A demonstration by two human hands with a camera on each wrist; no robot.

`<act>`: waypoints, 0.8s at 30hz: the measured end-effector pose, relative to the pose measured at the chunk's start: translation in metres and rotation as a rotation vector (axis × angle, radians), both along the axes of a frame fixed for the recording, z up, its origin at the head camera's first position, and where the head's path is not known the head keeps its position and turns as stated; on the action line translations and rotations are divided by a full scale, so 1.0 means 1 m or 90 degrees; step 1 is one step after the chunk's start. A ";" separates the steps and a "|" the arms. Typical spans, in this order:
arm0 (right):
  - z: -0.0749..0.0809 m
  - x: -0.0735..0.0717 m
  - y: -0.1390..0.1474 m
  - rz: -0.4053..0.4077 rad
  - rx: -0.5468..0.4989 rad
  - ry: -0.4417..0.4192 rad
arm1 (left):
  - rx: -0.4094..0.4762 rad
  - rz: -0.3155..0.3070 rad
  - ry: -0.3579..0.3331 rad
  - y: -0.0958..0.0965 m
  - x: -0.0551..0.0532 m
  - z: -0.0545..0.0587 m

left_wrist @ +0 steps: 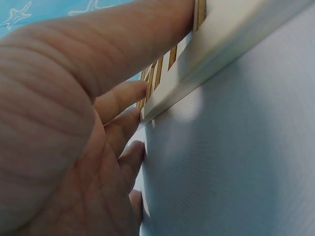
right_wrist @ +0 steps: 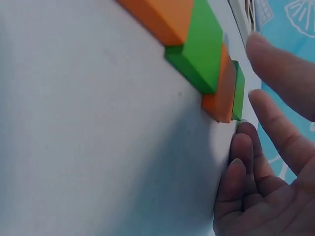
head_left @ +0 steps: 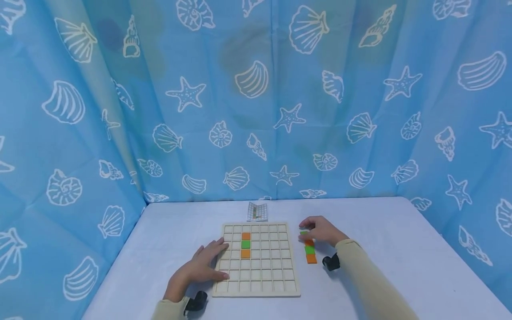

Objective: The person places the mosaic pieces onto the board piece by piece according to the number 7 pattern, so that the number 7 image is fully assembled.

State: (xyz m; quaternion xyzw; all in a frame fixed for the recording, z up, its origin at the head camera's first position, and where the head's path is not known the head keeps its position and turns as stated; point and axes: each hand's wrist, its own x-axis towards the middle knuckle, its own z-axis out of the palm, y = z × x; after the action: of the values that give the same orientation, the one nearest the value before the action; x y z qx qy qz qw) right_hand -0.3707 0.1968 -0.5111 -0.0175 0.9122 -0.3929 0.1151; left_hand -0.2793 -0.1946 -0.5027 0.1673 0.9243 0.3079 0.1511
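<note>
A pale wooden grid board (head_left: 256, 294) lies on the table, with an orange tile (head_left: 246, 236), a green tile (head_left: 246, 244) and a second orange tile (head_left: 245, 254) in one column. My left hand (head_left: 203, 265) rests on the board's left edge, fingers spread, its thumb on the rim in the left wrist view. Right of the board runs a row of tiles alternating orange and green, among them a green tile (right_wrist: 203, 51) and an orange tile (right_wrist: 225, 91). My right hand (head_left: 322, 230) hovers over the row's far end by a green tile (right_wrist: 239, 91), thumb and forefinger apart.
A small folded card (head_left: 257, 212) with a printed coloured grid stands behind the board. White cloth (head_left: 192, 222) covers the table, and a blue shell-patterned curtain (head_left: 272, 133) hangs behind it. A black wrist camera (head_left: 331, 262) is strapped to the right wrist.
</note>
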 end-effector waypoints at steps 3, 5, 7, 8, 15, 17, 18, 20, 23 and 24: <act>-0.001 -0.001 0.000 -0.002 -0.006 0.004 | 0.000 -0.007 0.008 -0.002 -0.001 -0.001; -0.001 -0.001 0.000 -0.012 0.000 0.010 | 0.000 -0.014 0.009 -0.003 -0.001 -0.002; -0.001 -0.002 0.001 -0.032 0.008 0.014 | 0.002 -0.020 0.009 -0.003 -0.002 -0.002; -0.001 -0.003 0.001 -0.043 0.012 0.015 | 0.007 -0.018 0.007 -0.003 -0.002 -0.002; -0.002 -0.006 0.007 -0.041 0.020 0.021 | 0.014 -0.011 0.001 -0.002 0.002 0.006; 0.000 -0.005 0.007 -0.033 0.024 0.021 | 0.012 -0.014 0.003 -0.002 0.003 0.006; 0.001 -0.004 0.007 -0.029 0.028 0.023 | 0.013 -0.015 0.003 -0.001 0.003 0.005; 0.003 -0.001 0.005 -0.027 0.041 0.031 | 0.013 -0.017 0.005 -0.002 0.002 0.003; 0.005 -0.002 0.003 -0.034 0.062 0.048 | 0.011 -0.017 0.007 -0.003 -0.001 -0.001; 0.006 -0.002 0.002 -0.036 0.070 0.053 | 0.008 -0.013 0.007 -0.003 -0.002 -0.002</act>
State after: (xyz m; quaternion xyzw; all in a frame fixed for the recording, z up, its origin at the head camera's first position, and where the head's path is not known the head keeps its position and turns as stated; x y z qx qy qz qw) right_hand -0.3729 0.1983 -0.5049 -0.0014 0.9366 -0.3440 0.0663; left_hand -0.2811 -0.1981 -0.5046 0.1795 0.9214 0.3111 0.1484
